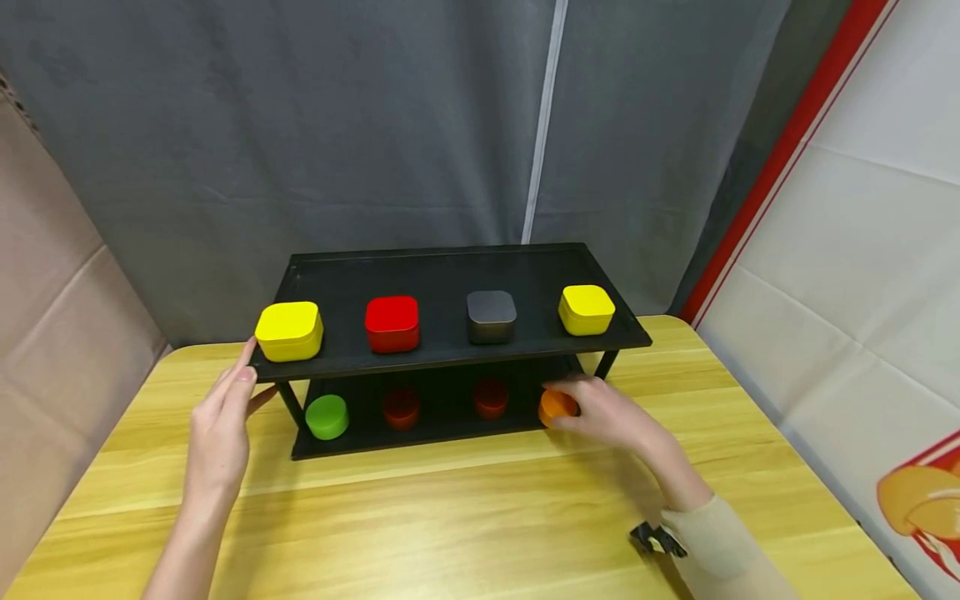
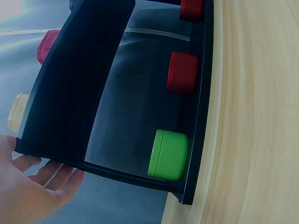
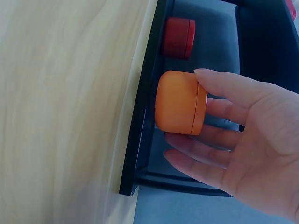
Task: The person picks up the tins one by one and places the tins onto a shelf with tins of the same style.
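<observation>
A black two-tier rack [image 1: 450, 364] stands on the wooden table. My left hand [image 1: 219, 425] grips the front left corner of its upper shelf, with several fingers below the edge in the left wrist view. My right hand [image 1: 611, 410] holds an orange round lidded tin [image 3: 177, 102] between thumb and fingers, at the right end of the lower shelf. Left of it on that shelf are two dark red round tins [image 1: 491, 399] and a green round tin [image 1: 327, 417]. The upper shelf bears a yellow square tin [image 1: 289, 332], a red one [image 1: 392, 324], a dark grey one [image 1: 491, 317] and another yellow tin [image 1: 587, 310].
Wooden tabletop [image 1: 420, 517] extends in front of the rack. A grey curtain [image 1: 337, 125] hangs behind, and pale panels [image 1: 847, 275] flank the table. A small black object [image 1: 657, 540] is at my right sleeve [image 1: 720, 542].
</observation>
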Demonstrator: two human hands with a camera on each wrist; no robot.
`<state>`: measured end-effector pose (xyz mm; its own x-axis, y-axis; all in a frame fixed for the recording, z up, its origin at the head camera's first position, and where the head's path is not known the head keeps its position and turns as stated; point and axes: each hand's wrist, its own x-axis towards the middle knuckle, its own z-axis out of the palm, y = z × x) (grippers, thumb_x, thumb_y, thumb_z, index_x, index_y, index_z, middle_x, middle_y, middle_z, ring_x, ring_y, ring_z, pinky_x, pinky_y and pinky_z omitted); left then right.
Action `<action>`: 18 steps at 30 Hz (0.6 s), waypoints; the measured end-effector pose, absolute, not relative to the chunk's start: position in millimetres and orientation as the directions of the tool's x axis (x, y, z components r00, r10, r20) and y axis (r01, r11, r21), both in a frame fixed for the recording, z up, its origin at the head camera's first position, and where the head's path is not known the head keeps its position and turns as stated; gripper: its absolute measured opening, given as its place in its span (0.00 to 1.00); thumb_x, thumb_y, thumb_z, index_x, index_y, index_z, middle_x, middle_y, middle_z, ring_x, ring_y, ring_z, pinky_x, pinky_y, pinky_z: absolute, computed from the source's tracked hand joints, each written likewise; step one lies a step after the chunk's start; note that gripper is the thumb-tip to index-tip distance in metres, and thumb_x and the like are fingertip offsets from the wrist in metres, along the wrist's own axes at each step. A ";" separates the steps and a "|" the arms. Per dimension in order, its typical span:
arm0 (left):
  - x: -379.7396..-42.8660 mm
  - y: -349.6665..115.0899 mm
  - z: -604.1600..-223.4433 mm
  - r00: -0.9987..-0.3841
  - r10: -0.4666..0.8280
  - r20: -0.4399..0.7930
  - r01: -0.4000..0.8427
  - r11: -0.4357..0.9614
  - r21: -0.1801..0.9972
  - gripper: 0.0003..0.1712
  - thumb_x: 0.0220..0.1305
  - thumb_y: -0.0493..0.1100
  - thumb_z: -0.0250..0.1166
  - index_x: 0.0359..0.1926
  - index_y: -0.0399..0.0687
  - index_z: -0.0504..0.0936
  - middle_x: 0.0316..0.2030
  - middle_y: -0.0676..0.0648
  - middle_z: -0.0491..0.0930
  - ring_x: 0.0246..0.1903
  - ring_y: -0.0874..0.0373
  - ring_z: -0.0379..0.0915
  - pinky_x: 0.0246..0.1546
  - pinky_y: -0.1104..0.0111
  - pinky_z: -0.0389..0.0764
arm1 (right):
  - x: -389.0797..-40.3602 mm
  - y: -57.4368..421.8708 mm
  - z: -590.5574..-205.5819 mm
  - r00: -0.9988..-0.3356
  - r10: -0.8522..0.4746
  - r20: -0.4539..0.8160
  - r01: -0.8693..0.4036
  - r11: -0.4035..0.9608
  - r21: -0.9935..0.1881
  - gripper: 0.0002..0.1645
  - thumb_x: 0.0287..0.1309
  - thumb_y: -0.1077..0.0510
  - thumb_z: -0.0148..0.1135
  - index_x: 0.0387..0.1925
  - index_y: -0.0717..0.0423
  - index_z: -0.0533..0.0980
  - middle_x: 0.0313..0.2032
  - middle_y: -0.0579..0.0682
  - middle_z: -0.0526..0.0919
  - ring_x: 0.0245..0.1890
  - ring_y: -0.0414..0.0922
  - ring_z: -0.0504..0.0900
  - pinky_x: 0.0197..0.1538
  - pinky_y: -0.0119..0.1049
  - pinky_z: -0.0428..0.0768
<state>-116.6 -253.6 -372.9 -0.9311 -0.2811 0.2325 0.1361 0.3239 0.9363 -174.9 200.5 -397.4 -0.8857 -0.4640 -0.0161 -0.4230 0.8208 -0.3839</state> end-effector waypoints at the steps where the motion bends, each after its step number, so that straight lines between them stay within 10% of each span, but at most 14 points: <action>1: -116.5 -253.8 -372.7 -0.931 -0.280 0.233 0.135 0.329 0.935 0.27 0.83 0.54 0.44 0.77 0.58 0.63 0.79 0.56 0.62 0.73 0.65 0.62 0.51 0.91 0.77 | -176.4 201.4 -397.6 -0.890 -0.456 -0.023 -0.413 0.827 -0.381 0.29 0.61 0.53 0.72 0.61 0.61 0.80 0.41 0.47 0.86 0.34 0.39 0.77 0.41 0.32 0.81; 18: -115.6 -254.3 -372.4 -0.933 -0.265 0.245 0.144 0.348 0.926 0.27 0.83 0.55 0.43 0.77 0.59 0.62 0.79 0.56 0.61 0.71 0.69 0.63 0.52 0.91 0.77 | -194.9 213.3 -400.3 -0.914 -0.405 -0.020 -0.379 0.871 -0.311 0.29 0.64 0.51 0.69 0.63 0.60 0.78 0.41 0.49 0.85 0.35 0.43 0.76 0.41 0.38 0.79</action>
